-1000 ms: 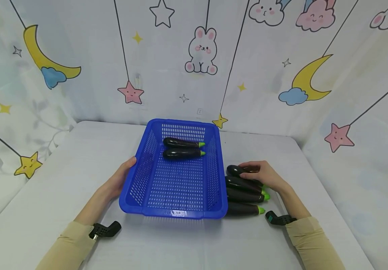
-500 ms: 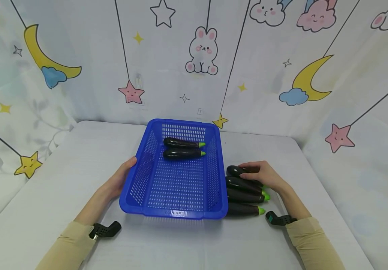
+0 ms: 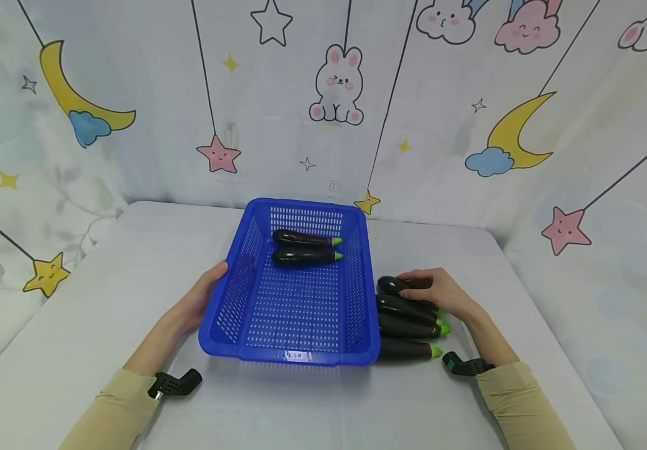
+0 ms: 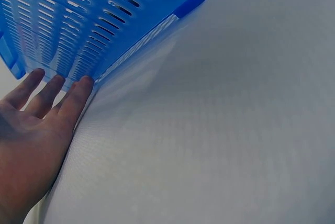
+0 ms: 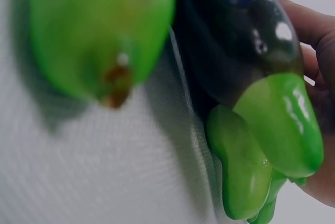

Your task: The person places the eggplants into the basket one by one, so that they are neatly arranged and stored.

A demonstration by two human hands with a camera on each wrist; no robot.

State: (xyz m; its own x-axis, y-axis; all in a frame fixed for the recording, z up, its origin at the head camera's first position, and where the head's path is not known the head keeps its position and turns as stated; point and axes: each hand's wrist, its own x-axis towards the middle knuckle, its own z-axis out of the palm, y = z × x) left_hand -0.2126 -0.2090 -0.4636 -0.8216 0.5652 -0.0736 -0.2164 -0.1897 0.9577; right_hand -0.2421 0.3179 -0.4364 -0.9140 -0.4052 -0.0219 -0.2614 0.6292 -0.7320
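A blue plastic basket [image 3: 295, 306] stands mid-table with two dark eggplants [image 3: 303, 256] lying side by side at its far end. Against its left outer wall rests my left hand [image 3: 199, 297]; the left wrist view shows those fingers [image 4: 76, 98] extended, their tips touching the slotted wall. Right of the basket, my right hand [image 3: 438, 290] grips the farthest eggplant [image 3: 392, 285] of a row, thumb on the near side and fingers on the far side. Its stem end is mostly covered. Nearer eggplants [image 3: 410, 326] in that row point their green caps [image 5: 285, 124] rightward.
White cloth covers the table [image 3: 312, 412]. The basket's right rim [image 3: 374, 300] overhangs the blunt ends of the nearer eggplants. Behind the table hangs a printed curtain [image 3: 278, 144] with moons, stars and a rabbit. Black wrist cameras [image 3: 177, 382] sit by both sleeves.
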